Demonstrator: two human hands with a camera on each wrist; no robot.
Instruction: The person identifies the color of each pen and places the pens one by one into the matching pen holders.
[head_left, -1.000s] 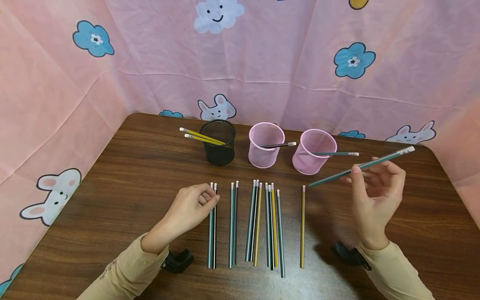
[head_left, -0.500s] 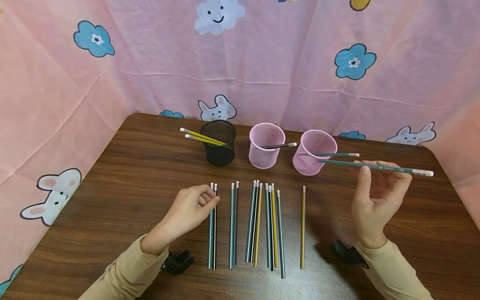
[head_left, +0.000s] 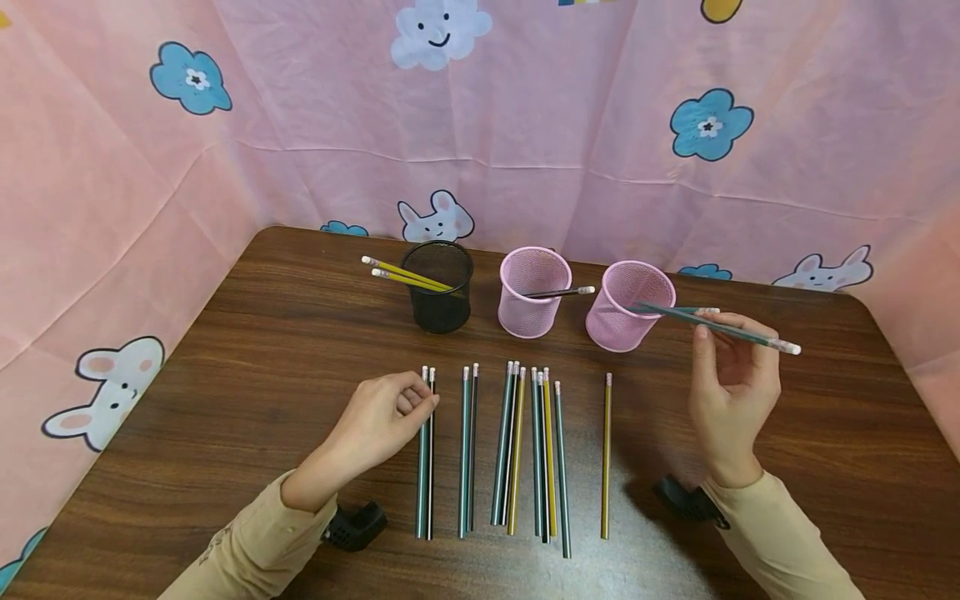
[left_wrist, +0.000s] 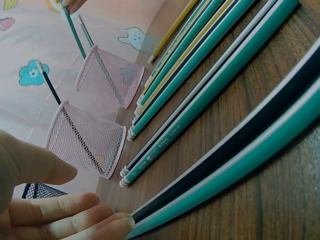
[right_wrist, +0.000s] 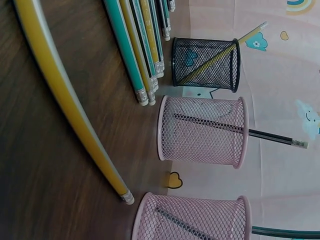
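Observation:
My right hand [head_left: 731,400] pinches a green pencil [head_left: 750,335] between thumb and fingers, its white eraser pointing right. The other end reaches over the rim of the right-hand pink mesh pencil cup [head_left: 617,325], where another green pencil [head_left: 678,311] leans. My left hand [head_left: 378,421] lies by the top of the leftmost pencil pair, one green [head_left: 422,492] and one black. In the left wrist view the fingers [left_wrist: 75,212] are loosely bent, thumb apart, fingertips right at that pair. The right hand is out of sight in the right wrist view.
A black mesh cup [head_left: 441,312] holds two yellow pencils [head_left: 408,281]; the middle pink cup [head_left: 528,317] holds a black pencil [head_left: 558,292]. Grouped green, black and yellow pencils [head_left: 515,467] lie across the table. A single yellow pencil [head_left: 606,458] lies to their right.
My right hand has moved slightly left, bringing the green pencil's lower end up and over the right pink cup's mouth. The left hand has stayed in place.

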